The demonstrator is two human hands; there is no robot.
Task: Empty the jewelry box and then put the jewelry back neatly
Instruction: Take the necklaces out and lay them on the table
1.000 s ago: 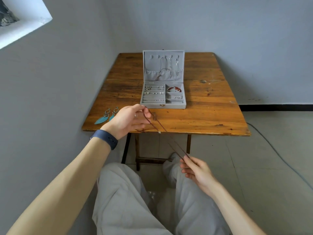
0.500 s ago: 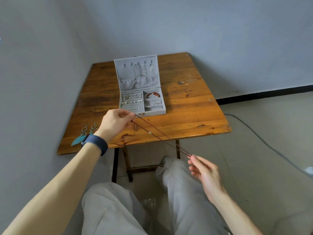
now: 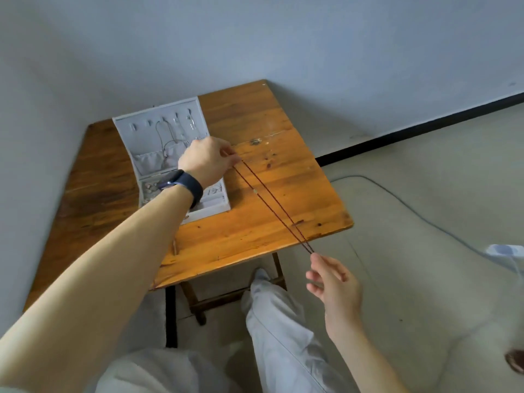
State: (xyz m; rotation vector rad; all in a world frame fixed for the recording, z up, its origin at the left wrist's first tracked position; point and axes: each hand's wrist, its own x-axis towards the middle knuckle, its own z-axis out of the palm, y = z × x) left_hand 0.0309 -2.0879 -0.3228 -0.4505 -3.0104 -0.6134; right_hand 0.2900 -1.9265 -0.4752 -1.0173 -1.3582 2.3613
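Observation:
A grey jewelry box stands open on the wooden table, its lid upright with chains hanging inside and small pieces in the tray. A long dark red beaded necklace is stretched taut as a doubled strand over the table. My left hand, with a dark wristband, pinches its far end just right of the box lid. My right hand pinches the near end past the table's front edge, above my knee.
The table stands in a corner against grey walls. A grey cable runs across the pale floor on the right. My legs in light trousers are below the table's front edge. A white object lies at the right edge.
My left hand has moved forward and right, from the box's front to beside its lid, carrying the necklace end. The view has swung right, so the teal earrings are out of sight.

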